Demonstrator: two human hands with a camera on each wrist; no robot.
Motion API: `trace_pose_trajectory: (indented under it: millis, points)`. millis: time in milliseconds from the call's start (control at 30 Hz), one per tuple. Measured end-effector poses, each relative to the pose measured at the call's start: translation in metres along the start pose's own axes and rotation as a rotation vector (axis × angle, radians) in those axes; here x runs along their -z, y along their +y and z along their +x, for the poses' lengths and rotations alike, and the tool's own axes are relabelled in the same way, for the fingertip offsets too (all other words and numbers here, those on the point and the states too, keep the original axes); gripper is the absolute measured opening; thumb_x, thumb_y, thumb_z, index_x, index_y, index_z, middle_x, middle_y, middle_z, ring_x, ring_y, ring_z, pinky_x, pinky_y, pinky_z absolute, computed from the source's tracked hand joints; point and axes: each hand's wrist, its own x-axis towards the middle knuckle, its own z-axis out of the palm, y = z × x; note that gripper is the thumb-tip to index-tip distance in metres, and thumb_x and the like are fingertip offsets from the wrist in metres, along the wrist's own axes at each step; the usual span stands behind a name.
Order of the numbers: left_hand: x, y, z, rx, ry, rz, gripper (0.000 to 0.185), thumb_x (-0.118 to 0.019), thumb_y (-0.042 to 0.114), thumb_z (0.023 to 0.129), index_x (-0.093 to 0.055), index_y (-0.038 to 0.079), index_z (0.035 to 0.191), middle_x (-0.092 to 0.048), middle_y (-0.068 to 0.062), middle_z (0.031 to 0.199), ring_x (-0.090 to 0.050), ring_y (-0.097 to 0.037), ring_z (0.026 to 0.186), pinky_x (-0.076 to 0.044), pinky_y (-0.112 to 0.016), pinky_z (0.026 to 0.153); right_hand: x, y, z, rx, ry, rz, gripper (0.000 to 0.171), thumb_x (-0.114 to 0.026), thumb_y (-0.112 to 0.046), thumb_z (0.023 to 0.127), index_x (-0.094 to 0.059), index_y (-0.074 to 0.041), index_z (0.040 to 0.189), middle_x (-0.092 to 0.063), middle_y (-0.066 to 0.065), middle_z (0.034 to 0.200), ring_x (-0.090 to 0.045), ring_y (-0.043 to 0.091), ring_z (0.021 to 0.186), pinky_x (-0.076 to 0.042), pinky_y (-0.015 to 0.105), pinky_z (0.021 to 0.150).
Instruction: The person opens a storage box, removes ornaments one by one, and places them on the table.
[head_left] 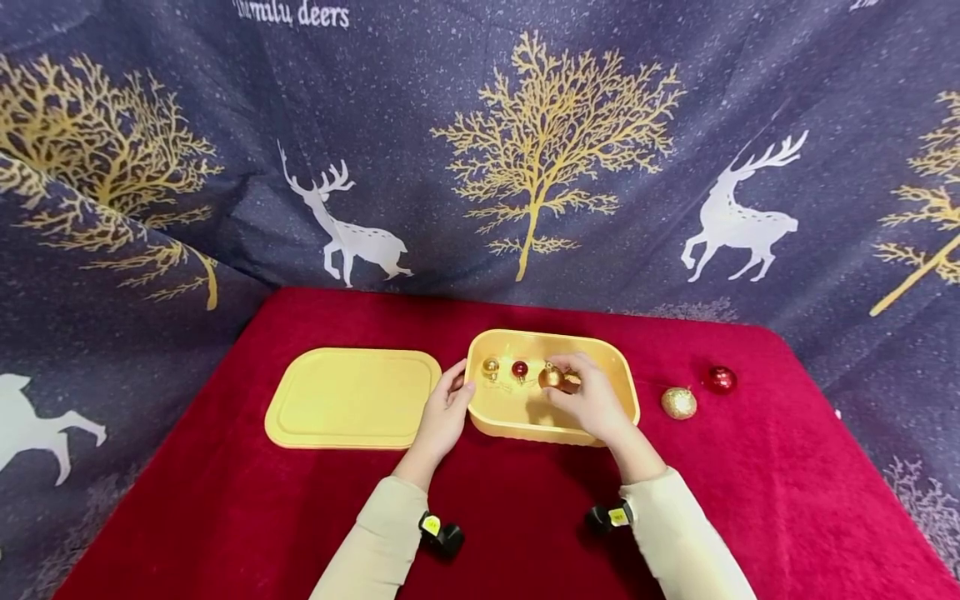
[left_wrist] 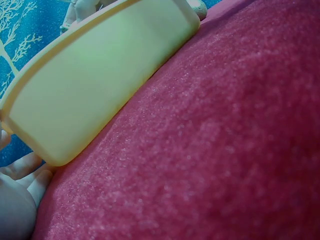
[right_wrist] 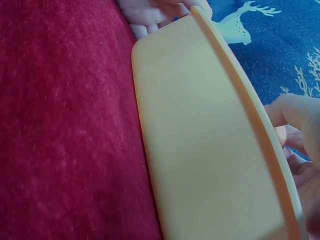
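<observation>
A yellow rectangular box (head_left: 510, 422) without its lid stands on the red cloth. At its left end my left hand (head_left: 444, 414) grips the wall, the thumb by the rim and the fingers along the outside. My right hand (head_left: 592, 400) reaches over the front rim and pinches a gold Christmas ball (head_left: 551, 377) inside the box. Left of that ball lie a small red ball (head_left: 520, 368) and a small gold ball (head_left: 491, 367). Something gold shows partly behind the right fingers. In the right wrist view, the box wall (right_wrist: 200, 130) hides what the right fingertips hold.
The yellow lid (head_left: 352, 398) lies flat left of the box. To the right, a glittery gold ball (head_left: 678, 403) and a shiny red ball (head_left: 722, 380) rest on the cloth (head_left: 517, 517). A dark blue fabric backdrop (head_left: 450, 275) with deer and trees hangs behind the table.
</observation>
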Motion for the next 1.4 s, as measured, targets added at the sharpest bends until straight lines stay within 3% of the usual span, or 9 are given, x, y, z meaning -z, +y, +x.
trace_pose_trajectory:
  millis: [167,600,833,933,1167,1267,1400]
  points:
    - [0.000,-0.002,0.000,0.003,0.000,-0.001,0.048,-0.048,0.029,0.099,-0.038,0.019,0.145,-0.051,-0.014,0.135,-0.051,-0.026,0.124,-0.044,-0.040,0.102,0.005,0.003,-0.005,-0.003,0.005,0.046,0.042,-0.070,0.005,0.077,-0.059,0.006,0.118,-0.052,0.020,0.107,-0.054,0.031,0.103,-0.053,0.042,0.088]
    - [-0.001,-0.003,0.001,0.005,0.006,-0.004,0.047,-0.048,0.028,0.099,-0.039,0.020,0.144,-0.052,-0.012,0.134,-0.052,-0.024,0.124,-0.044,-0.039,0.101,0.022,0.009,-0.011,-0.017,0.079,0.014,0.039,-0.071,0.005,0.077,-0.060,0.006,0.114,-0.052,0.014,0.104,-0.052,0.028,0.103,-0.054,0.035,0.086]
    - [0.000,-0.002,0.001,0.005,-0.006,-0.019,0.048,-0.048,0.025,0.099,-0.037,0.017,0.145,-0.050,-0.015,0.135,-0.050,-0.027,0.125,-0.043,-0.041,0.103,0.029,0.012,-0.015,-0.017,0.128,-0.012,0.039,-0.073,0.003,0.076,-0.061,0.003,0.112,-0.057,0.014,0.103,-0.053,0.012,0.098,-0.054,0.038,0.084]
    - [0.001,0.012,-0.005,0.002,-0.016,-0.005,0.048,-0.047,0.021,0.100,-0.036,0.010,0.145,-0.049,-0.019,0.135,-0.050,-0.029,0.125,-0.043,-0.042,0.102,0.031,0.014,-0.017,-0.020,0.148,-0.009,0.038,-0.074,0.002,0.076,-0.061,0.004,0.111,-0.059,0.015,0.102,-0.052,0.009,0.096,-0.055,0.038,0.083]
    - [0.000,0.012,-0.006,-0.002,-0.005,0.009,0.048,-0.048,0.026,0.099,-0.038,0.013,0.145,-0.050,-0.019,0.134,-0.051,-0.029,0.124,-0.044,-0.042,0.101,0.037,0.016,-0.019,-0.011,0.180,-0.025,0.037,-0.073,0.004,0.076,-0.060,0.005,0.110,-0.062,0.016,0.106,-0.051,-0.005,0.095,-0.055,0.034,0.081]
    - [0.001,0.020,-0.009,0.004,-0.014,-0.002,0.048,-0.048,0.021,0.099,-0.037,0.009,0.145,-0.049,-0.021,0.134,-0.050,-0.032,0.124,-0.043,-0.044,0.102,0.039,0.018,-0.020,-0.011,0.192,-0.035,0.036,-0.073,0.003,0.076,-0.060,0.005,0.110,-0.061,0.017,0.107,-0.050,-0.007,0.095,-0.055,0.035,0.081]
    - [0.000,0.009,-0.004,0.015,-0.005,0.007,0.048,-0.047,0.023,0.099,-0.037,0.014,0.145,-0.049,-0.017,0.135,-0.049,-0.029,0.126,-0.042,-0.043,0.103,0.043,0.021,-0.020,-0.008,0.212,-0.042,0.036,-0.073,0.003,0.076,-0.060,0.005,0.110,-0.061,0.016,0.107,-0.049,-0.007,0.095,-0.056,0.032,0.080]
